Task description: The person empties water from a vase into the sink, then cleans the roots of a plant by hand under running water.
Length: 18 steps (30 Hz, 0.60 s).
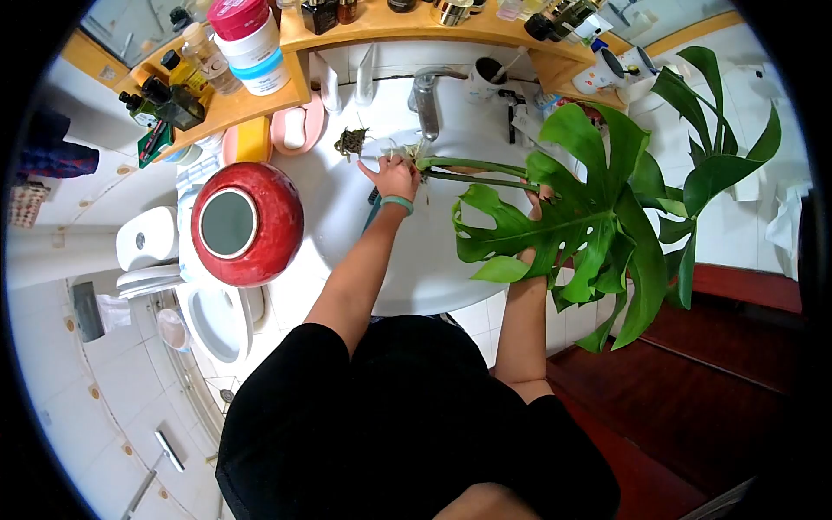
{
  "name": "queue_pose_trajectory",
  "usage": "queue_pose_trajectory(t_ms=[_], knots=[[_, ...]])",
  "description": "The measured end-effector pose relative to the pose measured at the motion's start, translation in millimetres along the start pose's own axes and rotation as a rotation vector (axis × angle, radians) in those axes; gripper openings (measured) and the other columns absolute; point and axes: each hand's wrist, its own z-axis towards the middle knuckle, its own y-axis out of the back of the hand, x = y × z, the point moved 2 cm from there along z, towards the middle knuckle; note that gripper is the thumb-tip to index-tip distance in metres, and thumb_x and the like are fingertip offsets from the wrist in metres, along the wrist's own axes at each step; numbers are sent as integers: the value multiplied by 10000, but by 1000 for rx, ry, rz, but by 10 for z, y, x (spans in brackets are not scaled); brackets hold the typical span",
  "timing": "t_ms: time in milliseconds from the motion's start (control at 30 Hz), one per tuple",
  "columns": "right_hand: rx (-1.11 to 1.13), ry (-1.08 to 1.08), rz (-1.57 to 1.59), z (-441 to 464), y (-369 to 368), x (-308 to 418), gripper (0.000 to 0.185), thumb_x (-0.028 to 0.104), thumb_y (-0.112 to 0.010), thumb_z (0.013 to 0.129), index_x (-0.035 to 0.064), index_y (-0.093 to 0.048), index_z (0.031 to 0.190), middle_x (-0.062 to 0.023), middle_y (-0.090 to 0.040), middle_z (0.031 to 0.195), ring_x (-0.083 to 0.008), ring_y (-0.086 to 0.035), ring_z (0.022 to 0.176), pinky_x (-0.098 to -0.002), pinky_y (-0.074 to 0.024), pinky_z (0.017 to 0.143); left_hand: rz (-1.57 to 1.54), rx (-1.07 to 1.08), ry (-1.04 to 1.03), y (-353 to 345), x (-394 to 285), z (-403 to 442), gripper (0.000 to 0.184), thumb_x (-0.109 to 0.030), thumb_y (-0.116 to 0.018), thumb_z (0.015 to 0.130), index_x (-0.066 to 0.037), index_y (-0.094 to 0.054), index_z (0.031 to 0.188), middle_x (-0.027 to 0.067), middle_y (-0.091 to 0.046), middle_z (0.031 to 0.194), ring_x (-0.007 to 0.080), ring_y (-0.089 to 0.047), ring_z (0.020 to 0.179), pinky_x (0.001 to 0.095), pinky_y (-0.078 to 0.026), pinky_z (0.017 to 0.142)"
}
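A monstera plant (598,208) with large split leaves lies across the right of the sink, its stems pointing left. My left hand (396,177) is at the stem base beneath the tap, fingers closed on the pale roots (406,152), thumb held out to the side. Leaves cover much of my right hand (539,201), whose fingers show wrapped about the stems. A dark, tangled clump of roots (350,141) sits on the sink's back rim, left of my left hand. On the counter to the left is a round red vase (282,212), its pale-rimmed mouth facing me.
The metal tap (425,108) rises at the back of the white sink (433,273). Nearby are a pink soap dish (279,139) and a cup with a toothbrush (487,82). Bottles and jars line the wooden shelf (381,30). A toilet (217,325) stands lower left.
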Motion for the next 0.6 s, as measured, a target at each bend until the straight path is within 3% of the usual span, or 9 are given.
queue_pose_trajectory(t_ms=[133,200,233,300,400,533,600], knots=[[5,-3,-4,1,6,12,403,285,-439,925,5,-436,1215,-145,-509,1168,-173,-544,974,-282,-459,836,84,174,14,10,30,46,143,-322,-638,691,-206,-670,767,-30,-617,927,185,-497,1003,692,-68,943],[11,-3,-3,17,12,23,402,284,-441,925,5,-437,1214,-146,-510,1167,-172,-545,972,-282,-460,835,-129,222,190,15,77,95,91,-278,-655,699,-216,-668,763,-18,-649,842,164,-567,863,621,-144,949],[12,-2,-3,25,14,28,402,284,-441,925,5,-438,1213,-146,-510,1166,-172,-546,971,-281,-460,834,-128,222,189,-59,133,120,91,-278,-655,699,-216,-668,763,-18,-649,842,164,-567,863,621,-144,949],[15,-5,-5,32,13,31,401,284,-442,924,4,-439,1212,-146,-511,1165,-172,-547,969,-281,-462,832,-309,237,256,-231,272,159,69,-240,-662,712,-221,-671,778,-27,-651,716,156,-595,711,521,-209,933],[17,-7,-2,43,16,30,400,283,-444,924,4,-441,1211,-147,-513,1163,-172,-549,966,-280,-463,829,-400,268,226,-241,303,198,65,-221,-651,731,-214,-675,791,-41,-641,666,151,-599,677,463,-228,917],[22,-9,-5,54,10,26,399,282,-446,923,3,-443,1208,-148,-515,1160,-171,-551,961,-280,-466,826,-455,210,170,-291,302,217,70,-236,-655,727,-222,-680,791,-48,-637,655,152,-600,660,474,-233,910],[24,-8,-3,57,6,27,398,281,-448,922,3,-444,1207,-148,-516,1159,-171,-552,959,-279,-467,824,-355,347,181,-189,248,225,74,-277,-637,699,-231,-662,752,-27,-641,741,155,-592,813,605,-89,994]])
